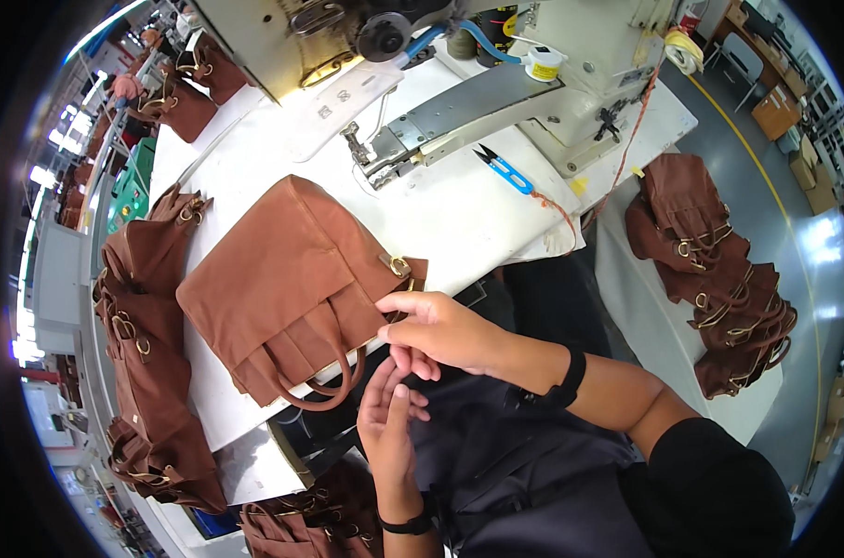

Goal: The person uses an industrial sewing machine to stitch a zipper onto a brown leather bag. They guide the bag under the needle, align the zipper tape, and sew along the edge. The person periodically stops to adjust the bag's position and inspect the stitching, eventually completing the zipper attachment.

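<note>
A brown handbag (282, 270) lies tilted on the white sewing table, its two handles (324, 349) toward me and a gold-coloured ring (399, 267) at its right side. My right hand (445, 330) is at the bag's right edge, index finger and thumb apart, the other fingers bent; whether the fingertips touch the leather I cannot tell. Just below it, my left hand (389, 423) is raised with loosely bent fingers and nothing visible in them. Its fingertips are close to the right hand's lower fingers.
Beyond the bag stands a sewing machine with a long arm (478, 112). Blue thread snips (505, 172) on an orange cord lie beside it. Brown bags are heaped at the left (147, 335), at the right (710, 270) and below (301, 525). A person (127, 88) is far off.
</note>
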{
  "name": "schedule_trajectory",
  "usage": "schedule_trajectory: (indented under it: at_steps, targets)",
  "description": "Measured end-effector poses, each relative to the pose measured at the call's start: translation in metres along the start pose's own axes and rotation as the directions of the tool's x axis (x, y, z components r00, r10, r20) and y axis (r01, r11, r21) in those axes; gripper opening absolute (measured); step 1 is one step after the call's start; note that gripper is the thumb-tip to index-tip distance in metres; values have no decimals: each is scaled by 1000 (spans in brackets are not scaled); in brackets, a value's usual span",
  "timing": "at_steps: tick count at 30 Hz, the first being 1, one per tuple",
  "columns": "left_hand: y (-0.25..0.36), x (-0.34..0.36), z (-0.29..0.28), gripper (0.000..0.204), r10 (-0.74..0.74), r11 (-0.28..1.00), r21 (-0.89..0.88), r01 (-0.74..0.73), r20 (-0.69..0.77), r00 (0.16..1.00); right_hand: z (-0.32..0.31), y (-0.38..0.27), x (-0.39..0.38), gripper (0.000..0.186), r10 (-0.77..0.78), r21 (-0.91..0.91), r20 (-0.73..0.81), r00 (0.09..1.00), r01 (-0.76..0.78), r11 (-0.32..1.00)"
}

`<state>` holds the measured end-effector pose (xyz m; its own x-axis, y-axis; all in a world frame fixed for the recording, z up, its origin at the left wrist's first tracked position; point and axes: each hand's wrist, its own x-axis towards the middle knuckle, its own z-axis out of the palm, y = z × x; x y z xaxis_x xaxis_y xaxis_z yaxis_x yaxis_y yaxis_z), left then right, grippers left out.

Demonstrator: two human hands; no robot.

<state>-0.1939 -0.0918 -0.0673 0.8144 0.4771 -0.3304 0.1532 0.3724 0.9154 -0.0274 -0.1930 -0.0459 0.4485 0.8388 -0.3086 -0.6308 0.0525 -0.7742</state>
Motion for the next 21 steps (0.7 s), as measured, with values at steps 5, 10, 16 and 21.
schedule_trajectory:
  at_steps: [5, 10, 16, 21]
  targets:
    - [20, 23, 19, 48, 94, 868, -462, -183, -208, 974, 26, -15, -6, 47, -104, -124, 75, 992, 113, 986]
    - [54, 39, 16, 26, -17, 906, -409, -112, -299, 954, 20, -1, -2, 28, -595, -914, 251, 763, 389, 114]
    - [54, 38, 10, 32, 219, 946, -188, -265, -234, 947, -4, 4, -17, 21, -607, -896, 233, 760, 411, 171]
    - [54, 35, 14, 38, 185, 971, -100, -219, -272, 944, -24, 1, -20, 21, -474, -781, 268, 839, 477, 402]
